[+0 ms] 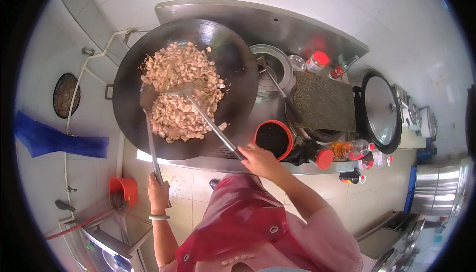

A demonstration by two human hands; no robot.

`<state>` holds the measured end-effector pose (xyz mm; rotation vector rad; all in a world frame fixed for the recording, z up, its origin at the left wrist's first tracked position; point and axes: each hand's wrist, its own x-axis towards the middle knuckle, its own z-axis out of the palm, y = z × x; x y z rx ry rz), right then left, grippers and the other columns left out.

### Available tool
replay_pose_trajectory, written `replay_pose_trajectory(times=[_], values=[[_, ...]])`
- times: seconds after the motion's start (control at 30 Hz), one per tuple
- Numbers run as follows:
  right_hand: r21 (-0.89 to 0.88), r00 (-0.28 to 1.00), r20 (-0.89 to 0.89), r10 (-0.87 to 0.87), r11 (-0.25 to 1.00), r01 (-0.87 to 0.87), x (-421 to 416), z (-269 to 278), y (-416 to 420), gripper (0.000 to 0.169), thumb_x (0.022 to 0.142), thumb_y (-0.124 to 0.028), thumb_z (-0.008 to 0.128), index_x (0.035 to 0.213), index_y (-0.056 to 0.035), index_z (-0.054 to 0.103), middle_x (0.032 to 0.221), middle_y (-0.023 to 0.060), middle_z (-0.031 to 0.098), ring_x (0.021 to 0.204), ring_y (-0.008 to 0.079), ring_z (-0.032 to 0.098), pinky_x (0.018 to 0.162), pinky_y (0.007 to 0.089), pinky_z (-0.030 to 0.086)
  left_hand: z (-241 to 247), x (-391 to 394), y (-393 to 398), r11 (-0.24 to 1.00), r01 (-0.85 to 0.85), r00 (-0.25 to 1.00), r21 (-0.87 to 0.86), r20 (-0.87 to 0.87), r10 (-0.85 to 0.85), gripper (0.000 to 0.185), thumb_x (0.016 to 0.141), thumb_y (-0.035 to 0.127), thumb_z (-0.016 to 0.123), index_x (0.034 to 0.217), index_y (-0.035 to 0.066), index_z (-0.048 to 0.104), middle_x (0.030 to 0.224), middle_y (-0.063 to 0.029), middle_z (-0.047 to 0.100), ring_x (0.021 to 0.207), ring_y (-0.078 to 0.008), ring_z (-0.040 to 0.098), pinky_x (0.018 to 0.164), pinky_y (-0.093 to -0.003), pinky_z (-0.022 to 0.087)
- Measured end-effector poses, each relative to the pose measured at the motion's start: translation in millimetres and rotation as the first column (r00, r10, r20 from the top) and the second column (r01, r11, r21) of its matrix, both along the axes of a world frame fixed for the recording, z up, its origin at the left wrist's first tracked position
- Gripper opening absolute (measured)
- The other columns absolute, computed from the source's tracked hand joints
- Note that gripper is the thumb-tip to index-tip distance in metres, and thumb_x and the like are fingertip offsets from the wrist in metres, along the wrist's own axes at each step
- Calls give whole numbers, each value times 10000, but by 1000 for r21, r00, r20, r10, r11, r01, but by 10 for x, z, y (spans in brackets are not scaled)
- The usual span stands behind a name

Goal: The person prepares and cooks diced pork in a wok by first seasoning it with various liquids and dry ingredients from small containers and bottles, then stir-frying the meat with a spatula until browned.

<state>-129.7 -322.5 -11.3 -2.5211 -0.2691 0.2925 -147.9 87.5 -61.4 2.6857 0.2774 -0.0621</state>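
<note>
A large black wok (238, 71) holds a heap of chopped, pale cooked meat pieces (182, 114). My right hand (258, 159) grips the dark handle end of a metal wok spatula (212, 123), whose blade rests in the middle of the meat. Closed around the shaft of a second long metal utensil (151, 138) is my left hand (158, 194); that tool's head lies at the left side of the meat, partly hidden, and its kind is unclear.
Right of the wok stand a metal pot (270, 54), a red-rimmed tub of dark contents (274, 140), a dark square board (324, 101), a red-lidded jar (317, 62), oil bottles (351, 149) and a lidded pan (380, 110). A red bucket (130, 192) is lower left.
</note>
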Motion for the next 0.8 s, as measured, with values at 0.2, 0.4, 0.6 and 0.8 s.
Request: replay_pose_trajectory(times=[0.2, 0.4, 0.6, 0.8], values=[[241, 804, 375, -461, 886, 396, 898, 59, -1756, 193, 868, -96, 634, 1053, -66, 682, 887, 156, 683, 834, 337, 672, 745, 426, 532, 315, -81, -499, 766, -400, 915, -503, -270, 301, 477, 894, 157, 651, 1314, 4, 482, 856, -66, 597, 638, -131, 591, 494, -276, 488], [-41, 655, 351, -668, 689, 724, 2528, -947, -4028, 229, 890, -171, 552, 966, -8, 693, 941, 217, 696, 924, 394, 669, 806, 461, 525, 287, -93, -777, 715, -425, 905, -555, -255, 340, 339, 924, 104, 579, 1250, 30, 521, 775, -7, 542, 597, -80, 528, 496, -232, 432], [-382, 843, 136, -521, 757, 530, 3429, -2121, -4749, 260, 859, -174, 545, 894, 37, 693, 945, 237, 694, 931, 403, 669, 793, 473, 526, 1, -402, -444, 769, -621, 765, -154, -330, 552, 428, 849, 132, 620, 1243, -13, 535, 1013, -126, 576, 827, -223, 609, 701, -333, 519], [-153, 473, -506, -721, 615, 773, 3868, -2391, -4685, 261, 920, -123, 506, 1067, 21, 666, 934, 241, 703, 766, 344, 721, 583, 418, 575, 259, -772, -777, 806, -465, 884, 367, 149, 442, 625, 871, 27, 679, 1423, 63, 389, 1446, -200, 326, 1259, -332, 457, 1040, -439, 426]])
